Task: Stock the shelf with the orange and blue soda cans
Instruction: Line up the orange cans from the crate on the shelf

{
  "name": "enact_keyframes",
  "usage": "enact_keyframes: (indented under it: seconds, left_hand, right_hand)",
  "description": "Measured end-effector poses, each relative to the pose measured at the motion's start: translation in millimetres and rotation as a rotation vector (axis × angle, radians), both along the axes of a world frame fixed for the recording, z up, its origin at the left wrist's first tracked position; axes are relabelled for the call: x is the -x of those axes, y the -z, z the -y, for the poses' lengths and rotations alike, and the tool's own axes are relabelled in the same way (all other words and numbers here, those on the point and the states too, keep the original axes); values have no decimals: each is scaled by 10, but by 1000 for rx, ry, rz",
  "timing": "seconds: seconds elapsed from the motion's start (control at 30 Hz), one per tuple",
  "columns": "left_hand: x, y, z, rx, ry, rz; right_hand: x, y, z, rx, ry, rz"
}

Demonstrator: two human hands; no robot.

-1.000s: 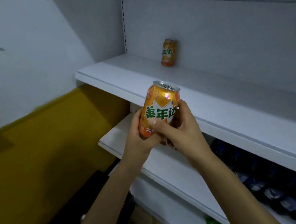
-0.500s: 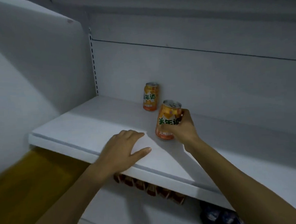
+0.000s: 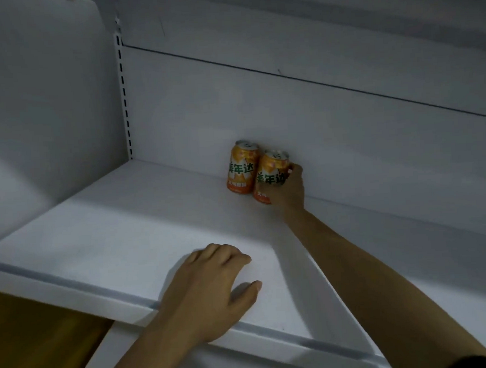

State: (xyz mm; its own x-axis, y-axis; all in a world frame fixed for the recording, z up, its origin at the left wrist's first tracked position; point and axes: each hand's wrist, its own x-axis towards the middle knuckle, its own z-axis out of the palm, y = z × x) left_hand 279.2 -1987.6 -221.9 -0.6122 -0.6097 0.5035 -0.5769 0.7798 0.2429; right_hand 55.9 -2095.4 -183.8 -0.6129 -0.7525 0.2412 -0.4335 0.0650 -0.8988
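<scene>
Gripping an orange soda can (image 3: 268, 176) at the back of the white shelf (image 3: 119, 225), the right hand (image 3: 287, 191) has its fingers curled tight round the can's side. The can is upright (whether its base is fully down on the shelf I cannot tell) and touches a second orange can (image 3: 240, 168), which stands upright slightly nearer the shelf's left end. Near the shelf's front edge the left hand (image 3: 211, 285) rests palm-down, fingers loosely bent together, thumb spread aside, holding nothing.
</scene>
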Motion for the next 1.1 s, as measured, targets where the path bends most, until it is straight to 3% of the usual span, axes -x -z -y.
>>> enact_keyframes:
  seconds: [0.37, 0.57, 0.7, 0.9, 1.0, 1.1]
  left_hand:
    - [-16, 6, -14, -1, -25, -3]
    - [-17, -42, -47, -97, -28, 14]
    - [-58, -84, -211, 38, -179, 45]
    - [-512, 97, -1219, -54, -563, -207]
    - [-864, 446, -2005, -200, -820, -152]
    - [-1203, 835, -2845, -405, -1049, -144]
  right_hand:
    - [12, 124, 89, -54, 42, -40]
    - [-93, 102, -351, 9, 21, -8]
    - [-417, -106, -860, 56, -309, -101]
    - [-1074, -213, -2020, 129, -809, -53]
    - [-1349, 141, -2542, 37, -1033, -25]
    - [-1661, 673, -2988, -187, -1226, -39]
